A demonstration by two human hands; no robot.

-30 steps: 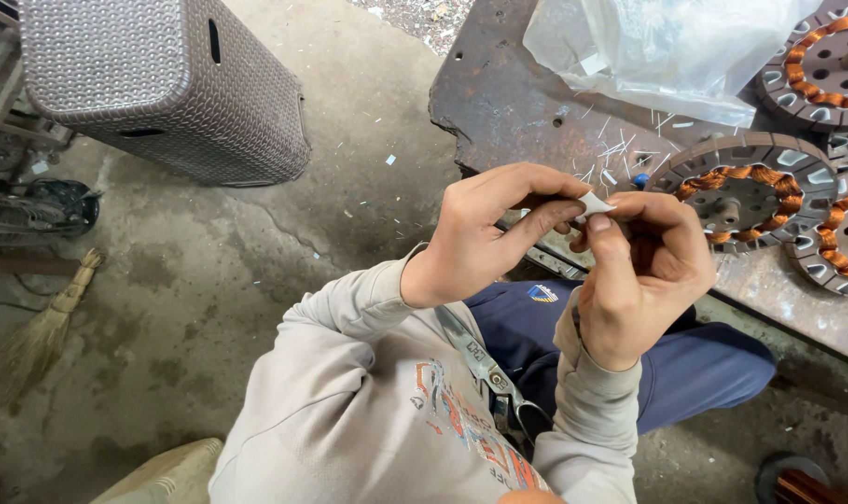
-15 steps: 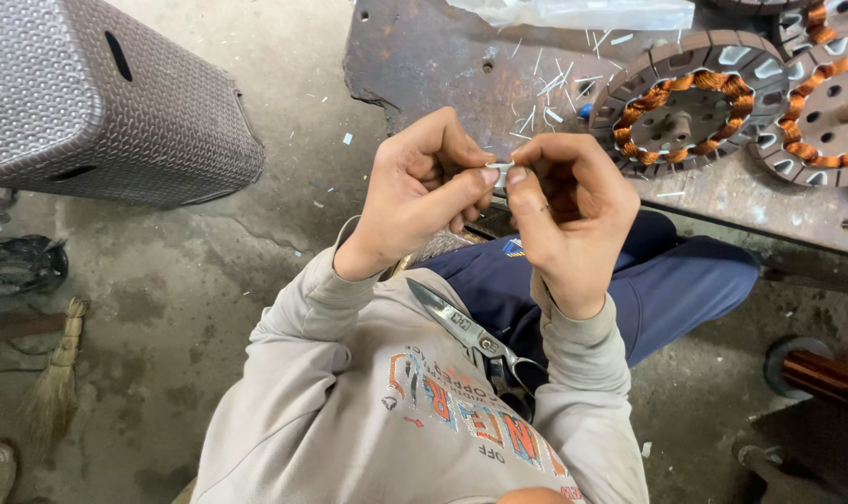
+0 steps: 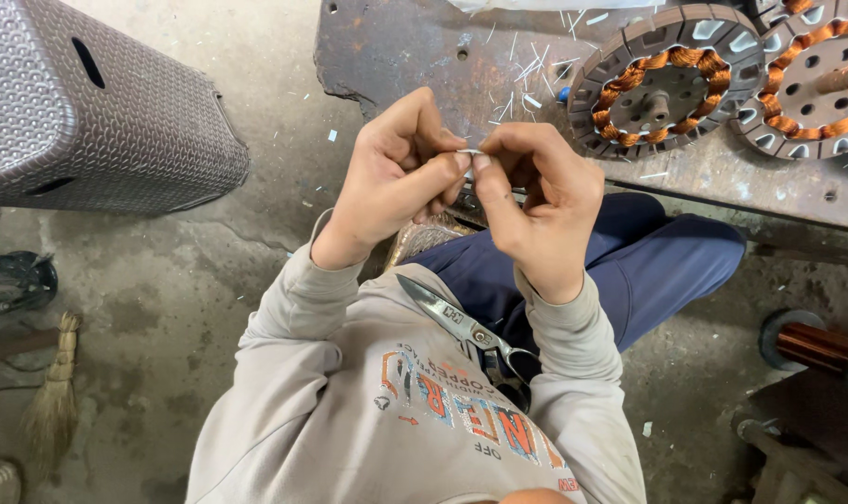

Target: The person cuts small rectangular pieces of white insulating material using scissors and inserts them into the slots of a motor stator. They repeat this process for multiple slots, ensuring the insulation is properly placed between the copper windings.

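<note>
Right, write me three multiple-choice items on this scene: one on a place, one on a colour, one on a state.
1. Where do the scissors lie?
A. on the person's lap
B. on the metal bench
C. on the floor by the broom

2. What colour are the windings on the round stators?
A. green
B. copper-orange
C. white

3. How do the left hand and right hand stand?
A. both flat on the bench
B. one holding the scissors
C. both pinching one small pale strip

Answers:
1 A, they rest against the shirt and trousers.
2 B, the coils show orange.
3 C, the fingertips meet on the strip.
</note>
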